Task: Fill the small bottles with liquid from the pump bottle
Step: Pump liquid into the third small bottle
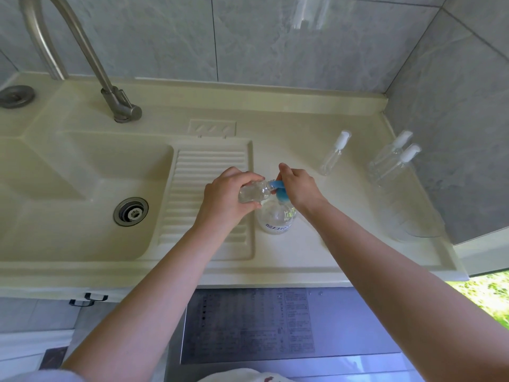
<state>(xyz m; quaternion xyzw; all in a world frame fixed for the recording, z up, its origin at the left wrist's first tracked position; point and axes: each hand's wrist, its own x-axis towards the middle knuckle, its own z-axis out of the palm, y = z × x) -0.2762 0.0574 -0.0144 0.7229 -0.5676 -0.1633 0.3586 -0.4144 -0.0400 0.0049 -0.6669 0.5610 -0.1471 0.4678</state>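
Meanwhile the left hand [228, 194] gripped a small clear bottle [252, 193] tilted sideways, its mouth at the blue pump spout [276, 185]. The right hand [298, 186] pressed that pump on the pump bottle [276, 219], which stood on the counter [316, 252]. Three capped small bottles [334, 153] stood far right.

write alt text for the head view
The left hand tilts a small clear bottle against the blue nozzle of a pump bottle while the right hand rests on the pump. Three capped bottles stand right of the sink.
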